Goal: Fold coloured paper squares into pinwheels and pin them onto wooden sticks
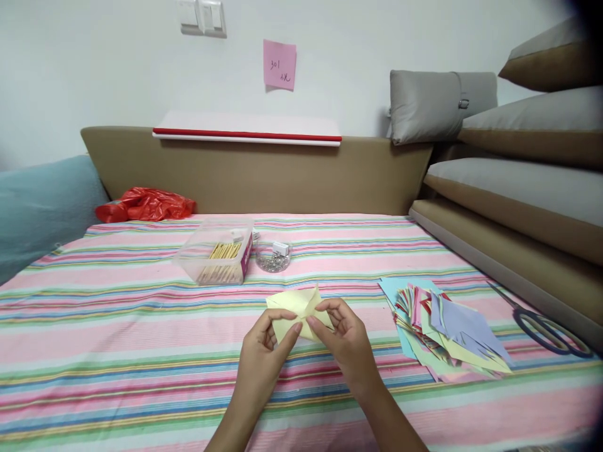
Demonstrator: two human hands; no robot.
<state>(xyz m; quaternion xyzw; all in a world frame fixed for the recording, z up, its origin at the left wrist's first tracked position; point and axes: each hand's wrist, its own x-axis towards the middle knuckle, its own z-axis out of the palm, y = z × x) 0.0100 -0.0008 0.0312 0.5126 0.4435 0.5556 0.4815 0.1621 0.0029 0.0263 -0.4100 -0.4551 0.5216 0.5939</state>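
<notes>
A pale yellow sheet of paper (293, 302) with slits and bent corners is held just above the striped cloth. My left hand (268, 342) pinches its left side between thumb and fingers. On the other side, my right hand (346, 336) pinches the paper too, near a raised flap. Both thumbs press close together at the paper's middle. Whether anything small sits under the thumbs is hidden.
Beyond the hands stand a clear plastic box (188, 267) of wooden sticks and a round dish (273, 258) of small metal pins. Cut coloured papers (452, 333) lie at right beside scissors (541, 328). Stacked cushions (518, 188) border the right; a red plastic bag (146, 204) lies at back left.
</notes>
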